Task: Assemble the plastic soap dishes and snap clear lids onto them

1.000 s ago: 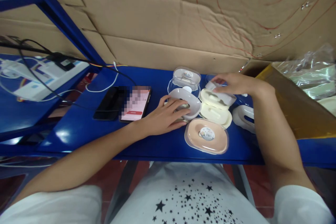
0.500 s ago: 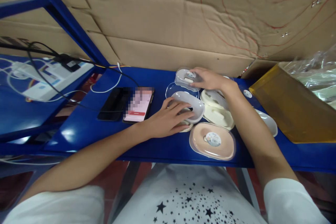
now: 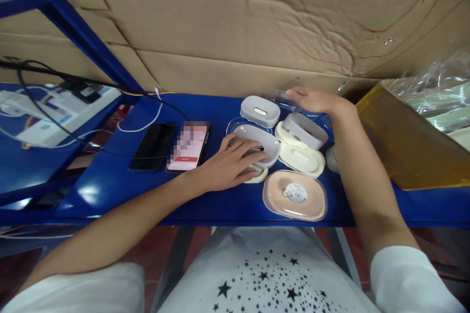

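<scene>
My left hand [image 3: 238,160] rests with its fingers spread over a grey soap dish [image 3: 271,149], touching its inside. Under that dish, a cream piece [image 3: 260,176] and a clear lid [image 3: 231,127] stick out. At the back of the table my right hand [image 3: 312,99] pinches a clear plastic lid [image 3: 281,98]; its thumb is partly hidden. Left of that lid sits a grey soap box [image 3: 260,110] without a cover. A tilted grey piece [image 3: 306,131] leans on cream dish parts [image 3: 303,159]. Nearest me lies a peach soap box [image 3: 293,195] with a clear lid and round label.
Two phones, one dark [image 3: 149,146] and one lit [image 3: 189,146], lie left of the dishes. A white power strip [image 3: 69,117] with cables is farther left. An amber-sided carton [image 3: 396,142] with wrapped pieces stands right. Cardboard [image 3: 205,24] walls the back.
My right hand went from the cream parts to the lidded grey box, then moved right with its clear lid. That box is now uncovered. My left hand has stayed on the grey dish.
</scene>
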`<action>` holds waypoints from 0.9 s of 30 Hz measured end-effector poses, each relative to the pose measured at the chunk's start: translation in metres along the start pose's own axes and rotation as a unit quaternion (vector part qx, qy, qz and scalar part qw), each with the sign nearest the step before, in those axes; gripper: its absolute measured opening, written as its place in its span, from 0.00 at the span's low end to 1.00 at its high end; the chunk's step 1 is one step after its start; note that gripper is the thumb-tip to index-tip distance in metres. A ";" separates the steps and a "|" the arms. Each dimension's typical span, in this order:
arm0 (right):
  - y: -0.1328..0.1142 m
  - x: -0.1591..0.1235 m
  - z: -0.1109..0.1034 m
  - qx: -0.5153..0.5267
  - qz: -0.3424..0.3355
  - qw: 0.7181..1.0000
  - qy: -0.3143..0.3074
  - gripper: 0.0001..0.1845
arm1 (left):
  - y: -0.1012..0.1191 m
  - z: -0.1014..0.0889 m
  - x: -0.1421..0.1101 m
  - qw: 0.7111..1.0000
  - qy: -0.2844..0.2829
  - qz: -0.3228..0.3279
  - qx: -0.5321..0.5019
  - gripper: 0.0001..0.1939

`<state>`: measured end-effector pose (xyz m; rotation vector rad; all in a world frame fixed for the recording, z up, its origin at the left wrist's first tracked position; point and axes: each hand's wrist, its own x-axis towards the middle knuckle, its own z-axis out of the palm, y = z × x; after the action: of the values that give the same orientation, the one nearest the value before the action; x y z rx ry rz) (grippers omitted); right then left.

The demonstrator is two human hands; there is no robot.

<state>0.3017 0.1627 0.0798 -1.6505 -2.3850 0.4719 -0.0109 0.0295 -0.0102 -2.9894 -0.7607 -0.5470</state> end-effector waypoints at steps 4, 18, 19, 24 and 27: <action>-0.003 -0.009 -0.009 -0.060 0.046 0.997 -0.017 0.19 | 0.000 0.000 0.000 1.000 -0.009 -0.004 -0.001 0.21; -0.061 0.006 0.056 -0.143 -0.120 0.982 -0.016 0.27 | 0.001 -0.001 0.000 1.000 -0.007 -0.005 -0.004 0.21; -0.061 0.008 0.062 -0.154 -0.119 0.981 -0.024 0.27 | 0.001 0.000 0.000 1.000 -0.008 -0.005 -0.003 0.21; -0.055 0.010 0.063 -0.118 -0.129 0.984 -0.036 0.24 | 0.001 0.000 -0.002 1.000 -0.016 -0.007 0.005 0.21; -0.052 0.008 0.054 -0.045 -0.139 0.989 -0.023 0.23 | 0.001 0.000 -0.002 1.000 -0.025 -0.010 -0.002 0.22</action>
<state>0.2351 0.1456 0.0491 -1.3203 -2.6512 0.3599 -0.0119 0.0277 -0.0105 -3.0137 -0.7958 -0.4765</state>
